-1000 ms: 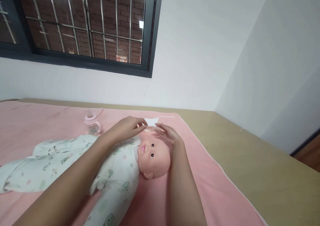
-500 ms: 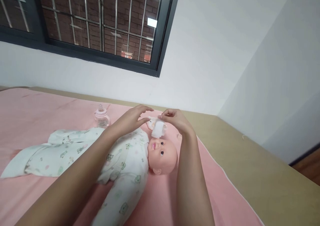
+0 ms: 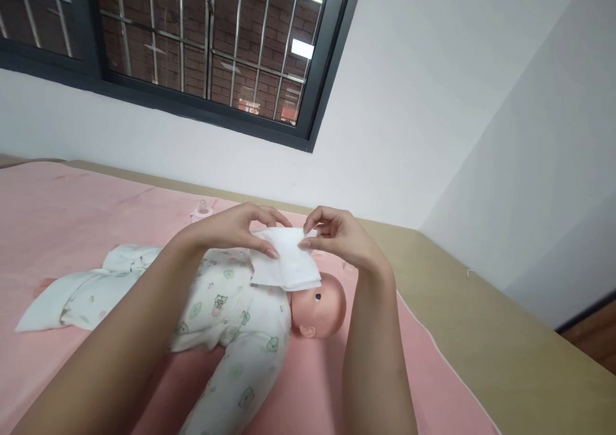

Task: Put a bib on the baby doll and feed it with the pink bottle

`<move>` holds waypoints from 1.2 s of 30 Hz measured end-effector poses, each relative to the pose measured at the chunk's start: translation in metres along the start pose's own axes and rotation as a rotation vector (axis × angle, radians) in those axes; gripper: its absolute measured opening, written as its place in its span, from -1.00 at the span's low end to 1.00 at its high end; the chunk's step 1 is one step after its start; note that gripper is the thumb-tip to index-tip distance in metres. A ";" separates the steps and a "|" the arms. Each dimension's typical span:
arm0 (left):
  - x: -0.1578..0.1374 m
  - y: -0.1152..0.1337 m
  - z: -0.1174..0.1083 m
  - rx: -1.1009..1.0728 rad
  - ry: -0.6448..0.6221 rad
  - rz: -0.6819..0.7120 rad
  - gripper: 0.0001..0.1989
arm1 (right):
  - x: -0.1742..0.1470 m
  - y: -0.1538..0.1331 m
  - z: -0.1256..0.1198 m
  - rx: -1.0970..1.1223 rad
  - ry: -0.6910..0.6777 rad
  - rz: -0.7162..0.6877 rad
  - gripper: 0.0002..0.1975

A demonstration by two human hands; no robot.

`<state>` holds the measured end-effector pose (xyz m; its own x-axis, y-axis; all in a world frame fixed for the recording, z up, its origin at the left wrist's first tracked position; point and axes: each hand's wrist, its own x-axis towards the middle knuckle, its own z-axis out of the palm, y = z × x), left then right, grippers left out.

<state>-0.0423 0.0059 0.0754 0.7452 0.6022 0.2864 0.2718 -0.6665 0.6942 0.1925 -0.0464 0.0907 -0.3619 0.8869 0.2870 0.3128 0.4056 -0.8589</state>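
Note:
A baby doll [image 3: 321, 319] in a white, green-patterned outfit lies on its back below my hands, its head to the right. Above its face and shoulder hangs a folded white tissue [image 3: 293, 265], which hides its mouth and one eye. My left hand [image 3: 243, 230] holds the tissue's left part, thumb in front and fingers behind. At the upper right edge, my right hand [image 3: 337, 235] pinches it between thumb and fingers.
The doll lies on a pink sheet [image 3: 86, 210] over a wooden surface [image 3: 462, 319]. Behind my left wrist, a pink baby bottle [image 3: 202, 212] shows only its top. A white wall and a barred window stand at the back.
The tissue, small and folded before, now spreads wider between both hands. My left hand, empty earlier, has closed on it. It now covers part of the doll's face.

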 end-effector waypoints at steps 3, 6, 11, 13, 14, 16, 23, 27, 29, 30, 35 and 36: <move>-0.002 0.007 0.001 -0.092 0.057 0.036 -0.75 | 0.002 0.005 -0.003 0.037 0.026 0.012 -0.66; -0.002 0.013 0.007 -0.167 0.149 0.114 -0.75 | 0.006 0.009 0.001 0.065 0.025 0.009 -0.62; -0.001 0.022 0.016 -0.211 0.137 0.136 -0.75 | 0.014 0.012 0.009 0.053 -0.010 0.016 -0.64; 0.000 0.022 0.017 -0.149 0.108 0.085 -0.72 | 0.015 0.015 0.007 0.036 0.008 0.021 -0.66; 0.001 0.020 0.018 -0.099 0.087 0.059 -0.72 | 0.015 0.018 0.004 0.029 0.026 0.026 -0.66; 0.006 0.015 0.023 0.011 0.025 0.030 -0.74 | 0.015 0.027 -0.005 0.033 0.078 0.037 -0.65; 0.028 -0.015 0.052 0.109 -0.122 0.068 -0.81 | 0.017 0.094 -0.036 0.161 0.259 0.200 -0.59; 0.031 -0.021 0.061 0.150 -0.121 0.082 -0.44 | 0.019 0.133 -0.037 0.244 0.310 0.315 -0.58; 0.031 -0.021 0.062 0.159 -0.110 0.059 -0.39 | 0.019 0.150 -0.034 0.277 0.301 0.361 -0.59; 0.030 -0.021 0.063 0.159 -0.108 0.047 -0.38 | 0.018 0.157 -0.031 0.294 0.303 0.382 -0.60; 0.031 -0.023 0.064 0.165 -0.124 0.022 -0.34 | 0.010 0.177 -0.010 0.401 0.331 0.524 -0.69; 0.032 -0.023 0.064 0.172 -0.126 0.023 -0.34 | 0.007 0.177 -0.006 0.412 0.345 0.557 -0.71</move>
<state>0.0141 0.0122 0.0257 0.8196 0.5337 0.2082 0.3463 -0.7510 0.5622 0.2510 0.0329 -0.0564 0.0681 0.9820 -0.1762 -0.0082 -0.1761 -0.9843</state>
